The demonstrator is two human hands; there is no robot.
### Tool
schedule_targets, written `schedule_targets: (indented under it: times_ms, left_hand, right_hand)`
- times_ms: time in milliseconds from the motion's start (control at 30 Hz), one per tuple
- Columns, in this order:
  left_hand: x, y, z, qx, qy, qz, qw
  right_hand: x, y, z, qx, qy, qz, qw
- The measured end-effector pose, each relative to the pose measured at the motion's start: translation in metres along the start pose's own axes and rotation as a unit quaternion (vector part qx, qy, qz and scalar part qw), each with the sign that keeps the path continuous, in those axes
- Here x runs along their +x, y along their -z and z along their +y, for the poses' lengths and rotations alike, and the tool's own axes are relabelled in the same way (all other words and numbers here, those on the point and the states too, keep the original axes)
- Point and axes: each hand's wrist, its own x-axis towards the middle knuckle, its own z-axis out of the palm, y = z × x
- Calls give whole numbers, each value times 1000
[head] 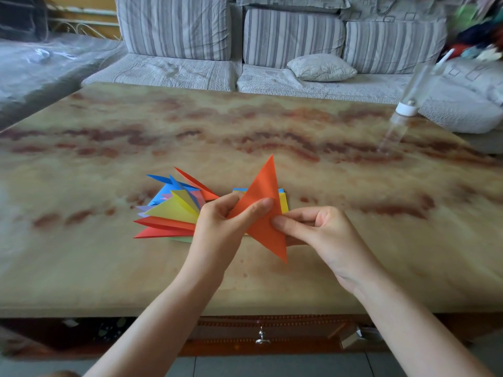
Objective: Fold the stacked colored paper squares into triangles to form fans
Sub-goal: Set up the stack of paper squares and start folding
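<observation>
Two bare hands hold up one folded orange paper triangle (pixel 264 191) above the middle of a marbled table (pixel 272 126). The left hand (pixel 217 227) pinches its left side, thumb in front. The right hand (pixel 324 229) pinches its right edge with curled fingers. Just left of the hands, a fanned pile of folded triangles (pixel 171 213) in red, yellow, blue and lilac lies on the table. A stack of flat squares (pixel 284 204) peeks out behind the orange triangle. A blurred clear bottle (pixel 405 107) stands near the far right corner, with a striped grey sofa (pixel 294 36) beyond.
</observation>
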Motion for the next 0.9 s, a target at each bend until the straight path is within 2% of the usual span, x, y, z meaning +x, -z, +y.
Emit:
schedule_targets:
  times_ms: [167, 400, 667, 900]
  left_hand:
    - [1, 3, -1, 22, -14, -11, 1000]
    - [4, 8, 2, 58, 58, -58, 995]
    - [0, 6, 1, 18, 38, 34, 999]
    - [1, 7, 4, -9, 39, 76, 996]
  right_hand:
    - [0, 2, 1, -14, 17, -5, 1000]
    - [-1, 2, 4, -36, 21, -32, 999]
    - [0, 2, 2, -17, -24, -58, 998]
    - [-3, 6, -2, -20, -32, -90, 995]
